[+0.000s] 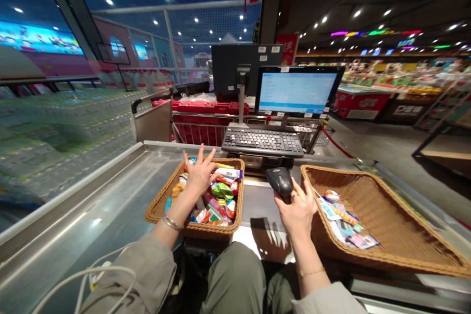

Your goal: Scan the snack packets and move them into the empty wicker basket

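Black plastic barcode scanner (281,181) sits gripped in our right hand (296,208), fingers curled around its handle, just beside a wide tan wicker basket (382,208) at centre right of the frame, with flat, colourful packets (346,223) lying toward its left side. Our left hand (198,174) is spread wide, palm down, over a smaller tan wicker basket (164,191) at the centre, heaped with brightly wrapped snacks (217,201); we cannot tell whether it touches them. Both baskets rest on a brushed stainless steel checkout counter (73,206) that runs out to the lower left. Just past them, at upper centre, sit a black computer keyboard (262,141) and a lit flat-screen monitor (296,90), with red plastic crates (206,122) behind a metal railing (195,130).
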A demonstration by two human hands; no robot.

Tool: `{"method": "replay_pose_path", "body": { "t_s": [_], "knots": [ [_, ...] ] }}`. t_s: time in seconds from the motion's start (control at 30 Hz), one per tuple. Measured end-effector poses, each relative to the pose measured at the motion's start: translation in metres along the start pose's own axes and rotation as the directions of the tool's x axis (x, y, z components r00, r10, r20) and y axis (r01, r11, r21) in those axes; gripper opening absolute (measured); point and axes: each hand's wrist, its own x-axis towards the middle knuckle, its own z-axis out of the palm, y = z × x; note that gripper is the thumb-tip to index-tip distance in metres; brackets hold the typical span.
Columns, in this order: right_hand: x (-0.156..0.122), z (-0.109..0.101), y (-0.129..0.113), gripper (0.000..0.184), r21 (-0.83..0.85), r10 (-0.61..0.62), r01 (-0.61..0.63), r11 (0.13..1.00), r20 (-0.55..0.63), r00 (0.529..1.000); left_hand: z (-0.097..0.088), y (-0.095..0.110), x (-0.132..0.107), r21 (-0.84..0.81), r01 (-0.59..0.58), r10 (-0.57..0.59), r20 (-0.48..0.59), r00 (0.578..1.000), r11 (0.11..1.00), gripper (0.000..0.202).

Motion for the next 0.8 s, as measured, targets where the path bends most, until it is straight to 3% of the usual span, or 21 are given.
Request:
{"method": "replay_pose_path", "body": {
  "t_s": [0.37, 0.8],
  "knots": [
    [0.002, -0.006, 0.000, 0.021, -0.001, -0.061, 0.061, 0.998, 0.026, 0.998, 0.011, 0.041, 0.014, -0.062, 0.064, -0.065, -0.016, 0.998, 0.996, 0.008],
    [0.001, -0.007, 0.001, 0.018, 0.002, -0.095, 0.096, 0.995, 0.088, 0.992, 0.022, 0.068, 0.022, -0.093, 0.083, -0.086, -0.031, 0.996, 0.992, 0.014]
  ]
}}
